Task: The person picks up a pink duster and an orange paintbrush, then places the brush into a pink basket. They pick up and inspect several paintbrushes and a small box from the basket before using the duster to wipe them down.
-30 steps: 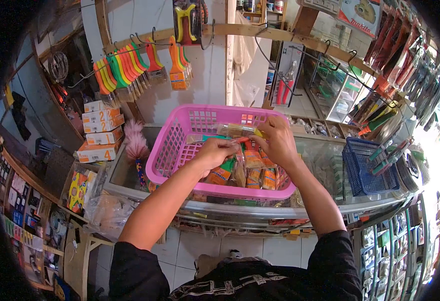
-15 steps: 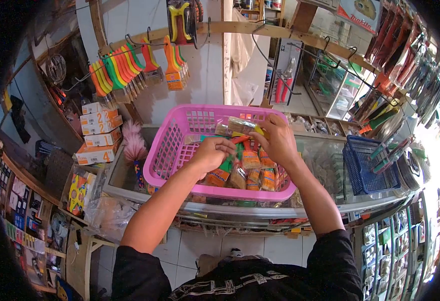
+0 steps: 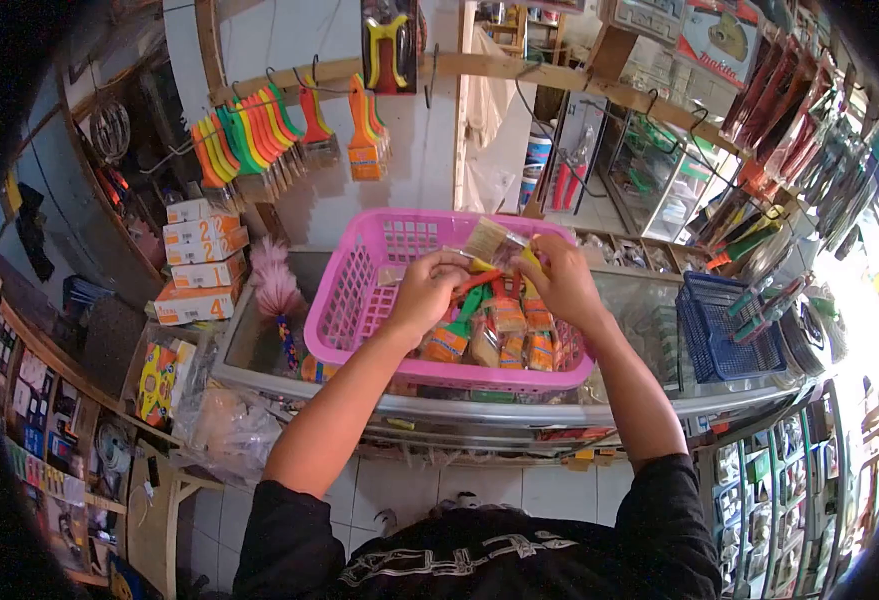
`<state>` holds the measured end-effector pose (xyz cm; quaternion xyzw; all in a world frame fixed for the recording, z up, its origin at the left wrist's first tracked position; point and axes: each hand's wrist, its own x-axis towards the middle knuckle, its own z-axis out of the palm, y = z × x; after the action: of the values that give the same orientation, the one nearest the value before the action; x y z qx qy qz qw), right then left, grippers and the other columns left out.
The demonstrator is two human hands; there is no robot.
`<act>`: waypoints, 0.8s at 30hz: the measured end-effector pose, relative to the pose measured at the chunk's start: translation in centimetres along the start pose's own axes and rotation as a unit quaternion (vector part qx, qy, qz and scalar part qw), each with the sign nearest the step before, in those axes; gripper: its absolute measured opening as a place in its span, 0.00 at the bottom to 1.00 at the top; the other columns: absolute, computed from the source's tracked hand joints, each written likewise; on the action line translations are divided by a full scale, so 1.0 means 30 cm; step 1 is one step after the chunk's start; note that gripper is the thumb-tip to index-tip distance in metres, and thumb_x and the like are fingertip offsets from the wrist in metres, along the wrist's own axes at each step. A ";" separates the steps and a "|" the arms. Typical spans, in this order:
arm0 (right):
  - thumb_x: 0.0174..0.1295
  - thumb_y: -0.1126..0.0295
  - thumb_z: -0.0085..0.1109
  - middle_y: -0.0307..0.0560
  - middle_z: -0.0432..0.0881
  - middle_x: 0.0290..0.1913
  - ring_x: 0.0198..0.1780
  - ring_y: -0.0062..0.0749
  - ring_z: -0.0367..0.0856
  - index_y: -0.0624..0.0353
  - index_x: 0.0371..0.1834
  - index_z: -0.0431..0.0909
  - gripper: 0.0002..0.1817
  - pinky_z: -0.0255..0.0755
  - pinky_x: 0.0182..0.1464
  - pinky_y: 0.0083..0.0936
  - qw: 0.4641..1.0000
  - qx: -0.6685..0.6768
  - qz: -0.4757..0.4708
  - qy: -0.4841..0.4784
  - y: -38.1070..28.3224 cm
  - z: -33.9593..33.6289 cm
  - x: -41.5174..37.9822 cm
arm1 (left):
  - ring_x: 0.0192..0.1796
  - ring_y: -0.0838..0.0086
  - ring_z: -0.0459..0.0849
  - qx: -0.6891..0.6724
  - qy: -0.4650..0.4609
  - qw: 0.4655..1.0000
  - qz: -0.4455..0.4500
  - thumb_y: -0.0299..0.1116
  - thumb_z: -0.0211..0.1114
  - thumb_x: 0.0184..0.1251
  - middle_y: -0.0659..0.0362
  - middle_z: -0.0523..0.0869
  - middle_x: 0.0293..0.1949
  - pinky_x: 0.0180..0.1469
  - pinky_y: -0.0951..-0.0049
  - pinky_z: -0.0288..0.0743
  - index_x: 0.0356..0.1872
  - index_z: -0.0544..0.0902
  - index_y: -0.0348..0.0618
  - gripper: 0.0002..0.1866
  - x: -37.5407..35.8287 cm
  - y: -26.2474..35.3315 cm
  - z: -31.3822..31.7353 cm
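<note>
A pink plastic basket (image 3: 324,300) on the glass counter holds several paintbrushes in orange-labelled wrappers (image 3: 507,316). Above its contents, my right hand (image 3: 565,282) is closed on a yellow-handled paintbrush (image 3: 486,238), whose pale bristles point up and left. My left hand (image 3: 429,292) has its fingers pinched at a second yellow handle (image 3: 480,265), just left of the right hand. Below the fingers lie an orange-red handle (image 3: 477,281) and a green-handled brush (image 3: 467,312). The inner fingers of both hands are partly hidden.
Paintbrushes with coloured handles (image 3: 249,130) hang from hooks on a wooden rail at the back left. Orange-and-white boxes (image 3: 199,270) and a pink feather duster (image 3: 277,280) stand left of the basket. A blue basket (image 3: 724,335) sits on the counter at right.
The brush in my right hand has turned from lying nearly level to slanting, bristles up-left. My left hand has moved up and right, its fingers closing at a yellow handle. The view has shifted slightly.
</note>
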<state>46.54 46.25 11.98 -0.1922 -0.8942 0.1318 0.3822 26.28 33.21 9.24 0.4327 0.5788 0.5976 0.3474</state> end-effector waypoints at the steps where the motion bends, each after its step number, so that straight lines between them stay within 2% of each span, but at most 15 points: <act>1: 0.70 0.63 0.68 0.58 0.82 0.34 0.37 0.54 0.83 0.65 0.39 0.82 0.14 0.75 0.40 0.42 1.000 0.013 0.001 -0.011 -0.025 -0.016 0.007 | 0.50 0.74 0.86 0.005 -0.005 0.999 0.031 0.28 0.61 0.74 0.57 0.89 0.46 0.55 0.71 0.81 0.58 0.82 0.34 0.15 0.000 0.014 -0.004; 2: 0.70 0.63 0.68 0.55 0.82 0.32 0.34 0.46 0.81 0.66 0.41 0.82 0.14 0.74 0.37 0.38 0.999 0.046 0.023 -0.015 -0.050 -0.024 0.012 | 0.46 0.78 0.86 -0.027 -0.031 0.999 0.035 0.26 0.65 0.72 0.59 0.88 0.45 0.49 0.76 0.78 0.53 0.83 0.34 0.12 0.004 0.020 -0.013; 4: 0.72 0.64 0.69 0.49 0.83 0.27 0.26 0.29 0.78 0.67 0.44 0.82 0.14 0.72 0.31 0.31 0.990 0.112 0.076 -0.028 -0.111 -0.030 -0.008 | 0.48 0.79 0.86 -0.084 -0.052 0.995 0.029 0.29 0.67 0.74 0.60 0.88 0.47 0.50 0.77 0.77 0.55 0.82 0.34 0.14 -0.066 0.108 -0.015; 7: 0.75 0.64 0.66 0.43 0.83 0.26 0.26 0.15 0.76 0.64 0.44 0.83 0.12 0.69 0.27 0.24 0.972 0.154 0.166 -0.059 -0.259 -0.066 -0.040 | 0.51 0.80 0.85 -0.137 -0.079 0.985 0.064 0.32 0.69 0.76 0.61 0.87 0.51 0.51 0.77 0.77 0.60 0.81 0.35 0.17 -0.128 0.134 -0.038; 8: 0.76 0.64 0.65 0.42 0.83 0.26 0.26 0.15 0.76 0.64 0.44 0.83 0.11 0.69 0.27 0.22 0.961 0.188 0.192 -0.060 -0.303 -0.061 -0.053 | 0.52 0.81 0.85 -0.148 -0.084 0.982 0.086 0.33 0.69 0.76 0.61 0.87 0.52 0.52 0.77 0.77 0.61 0.81 0.35 0.18 -0.143 0.136 -0.054; 10: 0.77 0.65 0.63 0.38 0.82 0.26 0.26 0.15 0.76 0.62 0.44 0.83 0.11 0.68 0.28 0.20 0.935 0.257 0.237 -0.064 -0.386 -0.035 -0.088 | 0.53 0.81 0.85 -0.161 -0.102 0.979 0.071 0.33 0.69 0.77 0.61 0.87 0.53 0.53 0.77 0.77 0.63 0.80 0.35 0.20 -0.193 0.139 -0.090; 13: 0.77 0.64 0.63 0.35 0.79 0.22 0.24 0.14 0.74 0.63 0.41 0.84 0.11 0.65 0.27 0.20 0.915 0.336 0.218 -0.043 -0.444 0.063 -0.149 | 0.55 0.81 0.84 -0.189 -0.097 0.974 0.084 0.34 0.67 0.78 0.60 0.87 0.56 0.56 0.76 0.77 0.66 0.80 0.36 0.21 -0.278 0.138 -0.129; 15: 0.78 0.65 0.62 0.35 0.80 0.23 0.25 0.13 0.74 0.63 0.44 0.84 0.11 0.64 0.27 0.19 0.904 0.362 0.222 -0.046 -0.520 0.101 -0.175 | 0.55 0.80 0.84 -0.237 -0.090 0.963 0.091 0.35 0.66 0.80 0.60 0.87 0.56 0.58 0.75 0.77 0.65 0.80 0.36 0.20 -0.335 0.146 -0.146; 16: 0.78 0.66 0.61 0.34 0.80 0.24 0.25 0.13 0.74 0.63 0.45 0.84 0.11 0.64 0.27 0.19 0.897 0.377 0.225 -0.049 -0.553 0.119 -0.183 | 0.57 0.79 0.84 -0.208 -0.058 0.974 0.074 0.36 0.62 0.82 0.59 0.87 0.56 0.63 0.72 0.75 0.64 0.81 0.34 0.19 -0.361 0.126 -0.169; 19: 0.79 0.67 0.60 0.34 0.81 0.27 0.28 0.13 0.74 0.64 0.49 0.82 0.10 0.64 0.29 0.17 0.870 0.427 0.232 -0.086 -0.628 0.180 -0.202 | 0.56 0.73 0.87 -0.231 -0.026 0.969 0.079 0.37 0.60 0.83 0.56 0.87 0.56 0.58 0.71 0.83 0.67 0.77 0.33 0.21 -0.401 0.087 -0.228; 20: 0.79 0.68 0.59 0.35 0.82 0.31 0.31 0.13 0.76 0.66 0.52 0.81 0.10 0.66 0.32 0.16 0.838 0.474 0.251 -0.101 -0.665 0.188 -0.204 | 0.55 0.71 0.89 -0.250 -0.022 0.966 0.058 0.38 0.58 0.83 0.53 0.88 0.56 0.59 0.67 0.84 0.67 0.77 0.33 0.22 -0.421 0.086 -0.255; 24: 0.80 0.73 0.57 0.39 0.84 0.38 0.34 0.15 0.78 0.69 0.53 0.80 0.09 0.71 0.37 0.17 0.807 0.532 0.221 -0.131 -0.721 0.288 -0.223 | 0.56 0.68 0.90 -0.275 0.039 0.958 0.071 0.38 0.59 0.82 0.48 0.88 0.59 0.61 0.65 0.84 0.64 0.79 0.31 0.21 -0.469 0.117 -0.352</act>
<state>39.17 23.23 10.20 -0.1327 -0.6592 0.6916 0.2639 22.28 15.87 11.56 0.3370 0.3730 0.7729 0.3871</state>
